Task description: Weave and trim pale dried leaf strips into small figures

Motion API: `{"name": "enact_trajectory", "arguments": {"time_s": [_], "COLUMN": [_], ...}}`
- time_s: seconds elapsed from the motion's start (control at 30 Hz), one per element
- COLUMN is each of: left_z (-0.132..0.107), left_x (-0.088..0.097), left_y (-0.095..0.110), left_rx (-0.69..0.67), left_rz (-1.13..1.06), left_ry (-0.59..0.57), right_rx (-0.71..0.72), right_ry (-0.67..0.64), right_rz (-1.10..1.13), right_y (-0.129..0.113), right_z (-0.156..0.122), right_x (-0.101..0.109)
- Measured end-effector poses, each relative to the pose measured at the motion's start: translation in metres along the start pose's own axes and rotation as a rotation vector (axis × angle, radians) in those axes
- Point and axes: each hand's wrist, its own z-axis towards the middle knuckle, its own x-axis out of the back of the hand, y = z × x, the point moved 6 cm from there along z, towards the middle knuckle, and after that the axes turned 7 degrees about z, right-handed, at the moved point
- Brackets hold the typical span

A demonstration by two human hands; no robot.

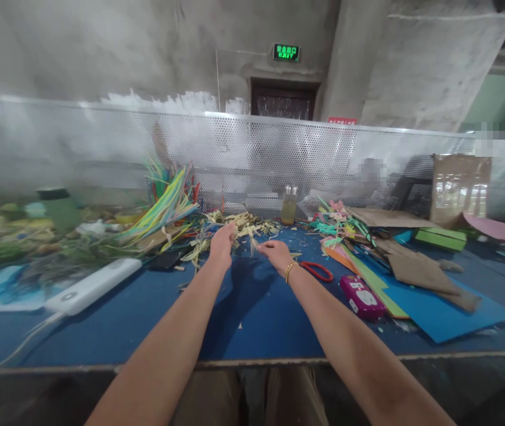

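My right hand (278, 254) is pinched at its fingertips on the lower end of a pale, frayed straw-like strip (253, 242). A gold bracelet (288, 271) circles that wrist. My left hand (222, 244) reaches to the front of a pile of dried, pale yellow straw-like pieces (261, 225), with its fingers stretched forward and partly hidden. Its fingertips are blurred, and I see nothing held in them. Red-handled scissors (318, 272) lie just right of my right hand.
On the blue table (252, 331) stand a white power strip (95, 287) and bundled coloured pipe cleaners (168, 201) at left. A small glass bottle (288, 205) is at the back. Rightward lie a purple box (362, 297), blue paper (439, 307) and cardboard pieces (421, 272). A perforated metal screen (235, 154) borders the back.
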Motion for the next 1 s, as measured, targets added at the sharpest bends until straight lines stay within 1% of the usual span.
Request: {"name": "enact_trajectory", "arguments": {"time_s": [0.13, 0.23, 0.3, 0.37, 0.43, 0.5, 0.63, 1.0], "left_z": [0.002, 0.002, -0.001, -0.006, -0.011, -0.014, -0.01, -0.008], "left_x": [0.003, 0.0, -0.007, -0.016, -0.024, -0.027, -0.024, -0.023], "left_y": [-0.001, -0.009, -0.016, -0.022, -0.026, -0.028, -0.027, -0.029], "left_rx": [0.054, 0.112, 0.142, 0.149, 0.128, 0.089, 0.032, 0.074], "left_rz": [-0.023, 0.02, 0.094, 0.192, 0.293, 0.356, 0.372, 0.295], "left_ry": [0.027, -0.007, -0.1, -0.235, -0.36, -0.416, -0.39, -0.371], "right_rx": [-0.051, -0.074, -0.081, -0.071, -0.062, -0.07, -0.09, -0.079], "right_ry": [0.055, 0.074, 0.075, 0.073, 0.06, 0.045, 0.019, 0.017], "right_rz": [0.125, 0.178, 0.201, 0.206, 0.187, 0.165, 0.154, 0.122], "right_y": [0.0, -0.002, -0.003, -0.002, -0.002, -0.001, -0.001, -0.004], "right_z": [0.001, 0.0, -0.001, -0.002, -0.003, -0.003, -0.005, -0.008], "right_x": [0.007, 0.007, 0.005, 0.003, 0.0, -0.003, -0.006, -0.006]}}
